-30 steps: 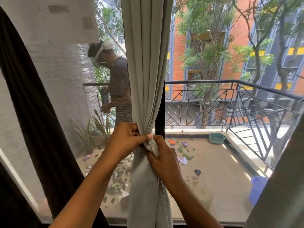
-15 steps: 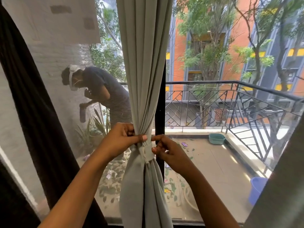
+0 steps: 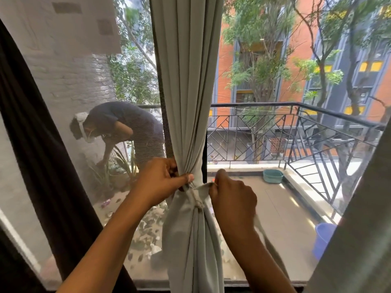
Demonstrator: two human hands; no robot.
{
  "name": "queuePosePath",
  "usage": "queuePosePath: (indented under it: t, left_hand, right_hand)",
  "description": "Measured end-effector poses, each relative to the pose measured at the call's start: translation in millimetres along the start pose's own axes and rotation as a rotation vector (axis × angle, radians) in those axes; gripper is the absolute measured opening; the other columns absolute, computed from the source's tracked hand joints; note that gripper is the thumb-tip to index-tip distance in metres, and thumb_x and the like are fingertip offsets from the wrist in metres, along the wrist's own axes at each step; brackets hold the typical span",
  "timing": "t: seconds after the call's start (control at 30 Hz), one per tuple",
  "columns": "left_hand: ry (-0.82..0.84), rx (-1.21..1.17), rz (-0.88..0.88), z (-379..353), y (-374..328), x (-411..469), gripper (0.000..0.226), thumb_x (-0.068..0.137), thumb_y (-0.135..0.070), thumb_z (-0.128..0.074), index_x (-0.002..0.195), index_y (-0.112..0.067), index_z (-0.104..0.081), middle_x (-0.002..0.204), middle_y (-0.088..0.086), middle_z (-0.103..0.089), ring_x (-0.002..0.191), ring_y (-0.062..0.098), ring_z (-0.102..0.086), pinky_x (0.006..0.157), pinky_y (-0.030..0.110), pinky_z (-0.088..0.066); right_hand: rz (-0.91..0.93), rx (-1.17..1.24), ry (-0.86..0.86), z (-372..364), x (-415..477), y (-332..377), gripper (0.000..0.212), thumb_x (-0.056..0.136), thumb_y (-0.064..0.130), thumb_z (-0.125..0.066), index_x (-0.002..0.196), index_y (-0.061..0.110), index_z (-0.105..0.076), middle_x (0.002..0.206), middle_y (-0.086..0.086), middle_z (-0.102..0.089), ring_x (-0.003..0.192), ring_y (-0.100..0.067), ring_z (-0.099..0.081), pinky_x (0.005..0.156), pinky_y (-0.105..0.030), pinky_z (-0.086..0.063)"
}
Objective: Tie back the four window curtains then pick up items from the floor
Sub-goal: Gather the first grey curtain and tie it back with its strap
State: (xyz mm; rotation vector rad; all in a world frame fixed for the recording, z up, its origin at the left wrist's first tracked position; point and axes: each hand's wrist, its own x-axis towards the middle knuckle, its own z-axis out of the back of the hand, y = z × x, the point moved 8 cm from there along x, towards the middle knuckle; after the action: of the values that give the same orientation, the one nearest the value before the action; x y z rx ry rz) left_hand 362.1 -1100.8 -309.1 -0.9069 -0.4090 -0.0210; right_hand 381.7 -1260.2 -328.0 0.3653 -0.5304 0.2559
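Now, curtain: gathered mid-window, cinched by the tie.
Left hand: we grip the bunched folds.
Right hand: we pinch the tie's end.
Edges: open glass either side.

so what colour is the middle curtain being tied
The curtain is plain pale grey-green, no pattern; head view. Left hand grips it, right hand pinches its tie.

No text, label, number or sign can be read anywhere
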Motion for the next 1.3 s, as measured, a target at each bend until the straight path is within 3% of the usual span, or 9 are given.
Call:
queuePosePath:
  t: [0.1,0.2,0.27,0.47,0.67,0.77,0.87,1.0,1.3]
  left_hand:
    - [-0.071,0.319,0.001,13,-10,4,0.012,0.079,-0.035,-0.075,0.082,-0.025,-0.07,0.073,-0.009,-0.069,0.069,0.01,-0.066,0.066,0.028,-0.052]
    - [-0.045,0.483,-0.002,32,-9,10,0.019,0.078,-0.039,-0.075,0.086,-0.023,-0.071,0.088,-0.014,-0.061,0.079,0.014,-0.059,0.073,0.031,-0.049]
    - [0.022,0.523,-0.012,43,-6,11,0.026,0.075,-0.041,-0.076,0.086,-0.019,-0.071,0.103,-0.011,-0.056,0.086,0.015,-0.056,0.078,0.032,-0.049]
    - [0.109,0.426,-0.02,48,-5,12,0.037,0.074,-0.035,-0.08,0.101,-0.015,-0.064,0.094,-0.008,-0.062,0.084,0.008,-0.058,0.08,0.03,-0.05]
    - [0.132,0.3,-0.132,31,-10,13,0.033,0.073,-0.034,-0.08,0.101,-0.022,-0.069,0.094,-0.015,-0.065,0.08,0.001,-0.061,0.069,0.013,-0.046]
    - [0.129,-0.04,-0.15,29,1,7,0.032,0.072,-0.033,-0.079,0.1,-0.019,-0.072,0.1,-0.008,-0.067,0.089,0.003,-0.064,0.074,0.016,-0.05]
    - [-0.124,-0.374,0.027,41,48,1,0.03,0.071,-0.035,-0.079,0.099,-0.029,-0.068,0.101,-0.006,-0.067,0.091,0.002,-0.064,0.077,0.02,-0.05]
    - [-0.014,-0.432,0.355,1,94,-19,0.018,0.085,-0.034,-0.065,0.096,-0.019,-0.069,0.085,0.003,-0.071,0.075,0.018,-0.064,0.06,0.024,-0.052]
    - [-0.026,-1.004,0.342,-14,82,-29,0.037,0.067,-0.012,-0.077,0.103,-0.012,-0.066,0.084,0.007,-0.073,0.067,0.014,-0.07,0.055,0.024,-0.056]
  right_hand:
    - [0.121,0.483,0.1,-40,35,17,0.009,0.089,0.017,-0.056,0.096,0.019,-0.061,0.09,-0.002,-0.067,0.085,-0.021,-0.064,0.068,-0.028,-0.045]
    - [0.028,1.28,0.679,-79,31,48,0.02,0.095,0.015,-0.05,0.114,0.017,-0.056,0.107,-0.005,-0.065,0.095,-0.01,-0.064,0.085,-0.026,-0.053]
    - [0.015,1.422,0.885,-86,18,62,0.035,0.094,0.033,-0.048,0.126,0.019,-0.05,0.121,-0.007,-0.062,0.108,-0.016,-0.061,0.091,-0.028,-0.049]
    - [0.085,1.461,0.812,-85,12,68,0.054,0.082,0.01,-0.069,0.13,0.018,-0.047,0.108,0.0,-0.069,0.103,-0.013,-0.065,0.085,-0.024,-0.052]
    - [0.092,1.408,0.589,-70,20,53,0.031,0.078,-0.001,-0.071,0.104,0.016,-0.064,0.092,0.004,-0.072,0.088,-0.008,-0.069,0.075,-0.019,-0.053]
    - [0.093,1.342,0.53,-66,20,40,0.028,0.077,0.005,-0.074,0.102,0.015,-0.066,0.095,0.0,-0.073,0.091,-0.013,-0.069,0.078,-0.024,-0.054]
    - [0.112,1.317,0.52,-60,17,32,0.027,0.078,0.012,-0.074,0.102,0.02,-0.065,0.099,0.004,-0.073,0.094,-0.009,-0.068,0.084,-0.026,-0.054]
    - [0.13,1.156,0.429,-57,20,26,0.031,0.076,0.027,-0.077,0.1,0.04,-0.06,0.102,0.015,-0.069,0.099,-0.002,-0.063,0.092,-0.032,-0.052]
    - [0.126,1.068,0.253,-53,25,18,0.036,0.074,0.025,-0.079,0.096,0.033,-0.051,0.09,0.022,-0.066,0.085,0.012,-0.062,0.076,-0.019,-0.054]
